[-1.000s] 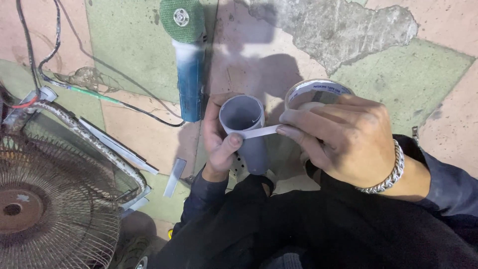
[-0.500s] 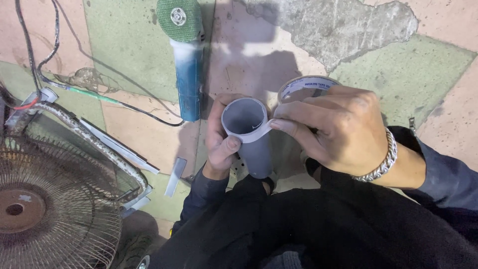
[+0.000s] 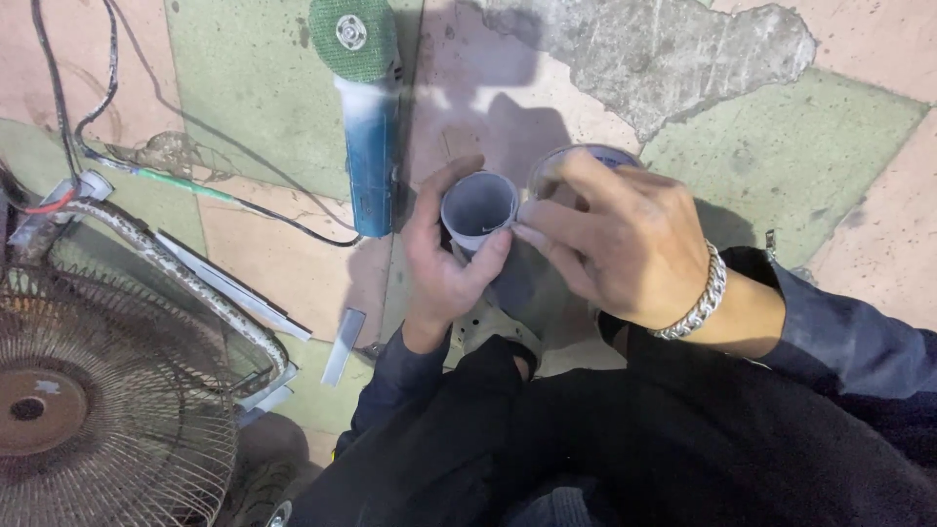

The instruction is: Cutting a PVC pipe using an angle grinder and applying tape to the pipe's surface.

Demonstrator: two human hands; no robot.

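Note:
My left hand [image 3: 439, 259] grips a short grey plastic pipe [image 3: 478, 205], its open end facing up at me. My right hand [image 3: 615, 239] holds a roll of tape [image 3: 586, 156] just right of the pipe, with its fingertips pressed against the pipe's rim where a pale strip of tape lies. A metal chain bracelet [image 3: 698, 298] sits on my right wrist. My dark sleeves and trousers fill the lower part of the view.
A blue angle grinder [image 3: 366, 127] with a green disc lies on the tiled floor just left of the pipe, its black cable trailing left. A rusty wire fan guard [image 3: 107, 390] and a metal bracket [image 3: 185, 283] lie at the lower left. Cracked concrete patch at top right.
The stretched length of tape between roll and pipe has shortened; my right hand and the roll have moved in against the pipe. My left hand has turned the pipe slightly.

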